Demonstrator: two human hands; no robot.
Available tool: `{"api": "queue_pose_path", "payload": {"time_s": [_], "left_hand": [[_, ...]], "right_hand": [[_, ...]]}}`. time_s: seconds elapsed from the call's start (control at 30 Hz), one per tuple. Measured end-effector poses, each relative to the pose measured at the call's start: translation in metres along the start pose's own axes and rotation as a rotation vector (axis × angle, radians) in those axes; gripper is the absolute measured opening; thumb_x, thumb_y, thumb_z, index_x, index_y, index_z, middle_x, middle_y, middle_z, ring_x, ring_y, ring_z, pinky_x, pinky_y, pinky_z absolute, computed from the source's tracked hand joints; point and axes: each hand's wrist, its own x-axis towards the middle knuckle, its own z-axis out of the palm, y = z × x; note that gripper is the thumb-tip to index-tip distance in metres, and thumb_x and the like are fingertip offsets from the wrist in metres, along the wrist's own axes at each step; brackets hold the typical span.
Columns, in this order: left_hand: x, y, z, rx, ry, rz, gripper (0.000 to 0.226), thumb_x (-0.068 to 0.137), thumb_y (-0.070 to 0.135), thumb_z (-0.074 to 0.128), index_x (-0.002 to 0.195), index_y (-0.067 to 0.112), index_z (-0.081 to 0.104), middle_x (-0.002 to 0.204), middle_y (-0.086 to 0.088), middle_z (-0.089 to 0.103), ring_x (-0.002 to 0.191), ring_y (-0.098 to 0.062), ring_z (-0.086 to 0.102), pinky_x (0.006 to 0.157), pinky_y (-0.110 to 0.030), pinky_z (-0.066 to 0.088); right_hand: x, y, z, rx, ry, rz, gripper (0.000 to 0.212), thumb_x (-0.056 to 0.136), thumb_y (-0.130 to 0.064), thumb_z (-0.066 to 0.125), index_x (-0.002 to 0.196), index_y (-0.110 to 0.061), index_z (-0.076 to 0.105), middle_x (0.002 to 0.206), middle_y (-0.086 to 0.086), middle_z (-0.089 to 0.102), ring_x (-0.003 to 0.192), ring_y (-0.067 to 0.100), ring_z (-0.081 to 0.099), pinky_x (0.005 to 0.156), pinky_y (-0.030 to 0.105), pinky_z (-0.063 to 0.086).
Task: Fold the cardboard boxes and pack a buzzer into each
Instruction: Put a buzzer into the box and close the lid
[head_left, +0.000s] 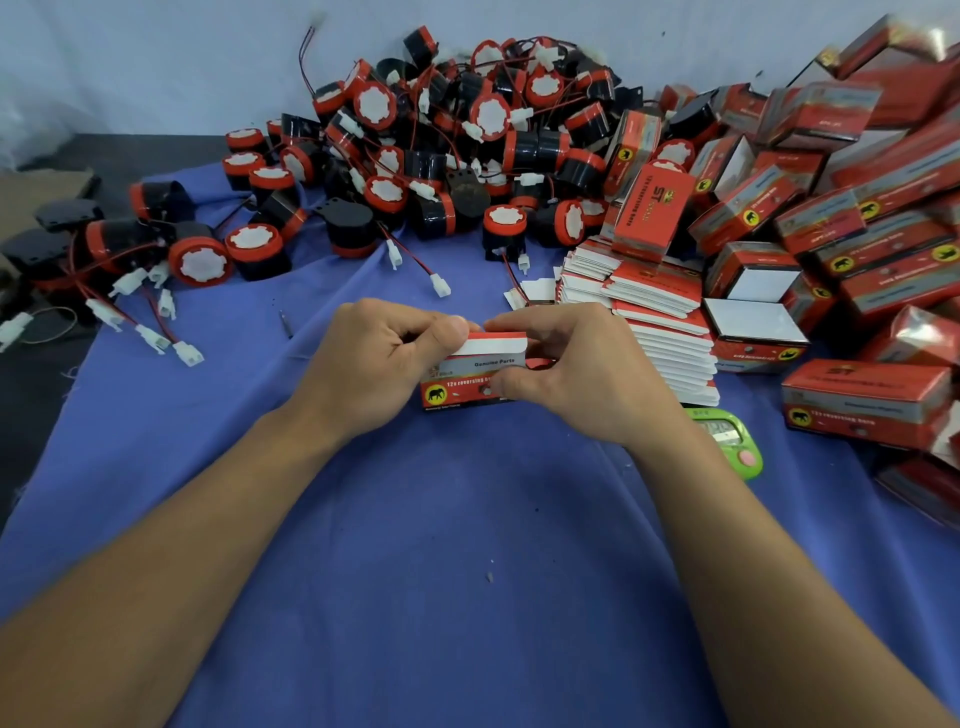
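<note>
**Head view.**

**Q:** Where is the box, and how do the hands stand?

**A:** The box (470, 383) sits upright on the blue cloth (467, 545) that covers the worktop (130, 150). Both hands are clamped on it. The left hand (374, 364) grips its left end, with the thumb on the white-lined flap (496, 344) at its top. The right hand (576, 369) grips its right end, with fingers over the flap and the thumb on its printed front. Whether a buzzer is inside cannot be told.

**Q:** How should the box handle?

**A:** Judged from the thin printed card, it is light and springy. It should be stiff along the creases and soft across the panels, so a hard squeeze would probably dent it. The glossy print may be slightly slippery.

**Q:** Where is it best held?

**A:** At the two ends near the corners, where the folds brace the walls. That leaves the thumbs free to press the flap along its crease.

**Q:** What lies around the box?

**A:** Behind it is a heap of buzzers (441, 156), black and red, trailing thin wires with white plugs. These look denser and rigid, and are best taken by the body rather than the lead. To its right is a stack of flat blanks (660, 322). Farther right are the folded boxes (831, 208), and a green gadget (727, 441) lies to its near right.
</note>
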Motion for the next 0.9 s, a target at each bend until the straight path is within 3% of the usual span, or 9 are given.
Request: {"api": "queue_pose_path", "payload": {"time_s": [0.1,0.2,0.33,0.43,0.5,0.57,0.67,0.73,0.9], "left_hand": [[0.0,-0.005,0.004,-0.045,-0.028,-0.023,0.016,0.09,0.044,0.067,0.101,0.048,0.077,0.102,0.034,0.073,0.107,0.007,0.069,0.086,-0.011,0.052],[-0.001,-0.009,0.007,-0.033,-0.033,0.002,0.02,0.092,0.033,0.072,0.11,0.039,0.078,0.112,0.032,0.07,0.118,0.011,0.062,0.103,-0.013,0.046],[-0.001,-0.008,0.006,-0.039,0.001,0.001,0.031,0.094,0.045,0.068,0.116,0.027,0.079,0.112,0.029,0.071,0.114,0.009,0.065,0.094,-0.013,0.052],[-0.003,-0.005,0.006,-0.052,0.012,0.024,0.031,0.096,0.05,0.064,0.115,0.03,0.079,0.106,0.033,0.072,0.107,0.007,0.069,0.084,-0.011,0.054],[-0.003,-0.004,0.005,-0.037,0.018,0.015,0.03,0.095,0.046,0.065,0.115,0.028,0.079,0.108,0.028,0.073,0.106,0.005,0.07,0.085,-0.015,0.056],[-0.002,-0.006,0.005,-0.026,0.013,0.001,0.023,0.096,0.036,0.071,0.115,0.027,0.08,0.11,0.027,0.073,0.107,0.006,0.069,0.087,-0.016,0.056],[-0.003,-0.005,0.004,-0.02,-0.011,0.011,0.022,0.092,0.026,0.078,0.113,0.033,0.079,0.11,0.029,0.071,0.111,0.009,0.066,0.091,-0.012,0.053],[-0.004,-0.005,0.003,-0.015,-0.019,0.018,0.025,0.089,0.021,0.082,0.112,0.033,0.08,0.111,0.027,0.072,0.111,0.01,0.066,0.093,-0.012,0.053],[-0.005,-0.003,0.001,-0.023,-0.04,0.017,0.031,0.085,0.017,0.086,0.109,0.034,0.08,0.113,0.024,0.073,0.111,0.008,0.067,0.094,-0.016,0.055]], "right_hand": [[-0.001,0.0,0.006,-0.053,0.083,-0.017,0.044,0.074,-0.019,0.087,0.114,-0.033,0.076,0.094,-0.011,0.077,0.086,0.004,0.069,0.08,0.027,0.056],[-0.001,0.001,0.009,-0.043,0.11,-0.018,0.042,0.076,-0.021,0.084,0.116,-0.033,0.076,0.1,-0.012,0.076,0.093,0.005,0.069,0.084,0.027,0.055],[0.004,0.005,0.001,0.065,0.04,0.035,0.032,0.088,-0.025,0.075,0.119,-0.03,0.076,0.091,-0.017,0.076,0.08,0.0,0.068,0.074,0.019,0.05],[0.005,0.007,0.0,0.098,0.041,0.014,0.023,0.094,-0.024,0.072,0.115,-0.027,0.078,0.069,-0.028,0.068,0.066,-0.006,0.062,0.063,0.009,0.042],[0.005,0.008,0.0,0.088,0.044,0.014,0.023,0.093,-0.025,0.073,0.115,-0.028,0.079,0.068,-0.03,0.067,0.067,-0.005,0.062,0.063,0.01,0.042],[0.005,0.009,0.001,0.093,0.052,0.026,0.025,0.09,-0.024,0.076,0.114,-0.03,0.079,0.077,-0.027,0.071,0.074,-0.003,0.065,0.067,0.013,0.046],[0.006,0.009,0.001,0.116,0.047,0.041,0.031,0.086,-0.019,0.078,0.115,-0.03,0.079,0.11,-0.014,0.075,0.097,0.002,0.069,0.086,0.028,0.056],[0.006,0.009,0.0,0.157,0.023,0.064,0.034,0.084,-0.016,0.078,0.114,-0.03,0.079,0.119,-0.009,0.073,0.105,0.006,0.069,0.095,0.036,0.056],[0.004,0.011,-0.004,0.273,-0.039,0.104,0.036,0.084,-0.007,0.075,0.115,-0.026,0.079,0.126,-0.006,0.07,0.11,0.0,0.067,0.088,0.025,0.053]]}}
